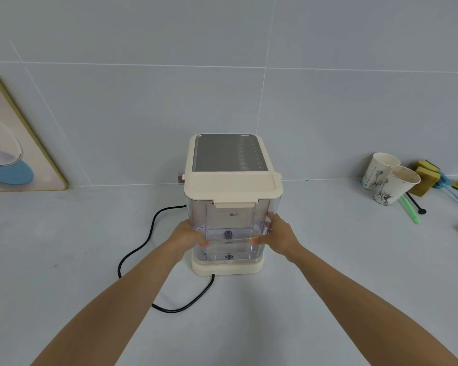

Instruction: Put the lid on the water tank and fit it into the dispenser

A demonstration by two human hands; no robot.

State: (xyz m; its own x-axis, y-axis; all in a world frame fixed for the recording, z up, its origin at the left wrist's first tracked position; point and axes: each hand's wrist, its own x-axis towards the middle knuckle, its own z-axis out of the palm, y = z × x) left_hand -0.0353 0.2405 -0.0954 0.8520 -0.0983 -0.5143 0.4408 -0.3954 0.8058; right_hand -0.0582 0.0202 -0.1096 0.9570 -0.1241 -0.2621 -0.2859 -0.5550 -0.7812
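Note:
A clear plastic water tank (232, 220) stands upright on the cream base of the dispenser (226, 154), against the machine's near side. A cream lid (233, 187) sits on the tank's top, level with the dispenser's grey top panel. My left hand (189, 235) grips the tank's lower left side. My right hand (278, 235) grips its lower right side, fingers wrapped onto the front face. A little water shows in the tank's bottom.
A black power cord (148, 233) loops across the counter left of and in front of the dispenser. Two paper cups (389, 178) and yellow sponge brushes (434, 178) lie at the right by the tiled wall. A framed picture (13, 143) leans at the left.

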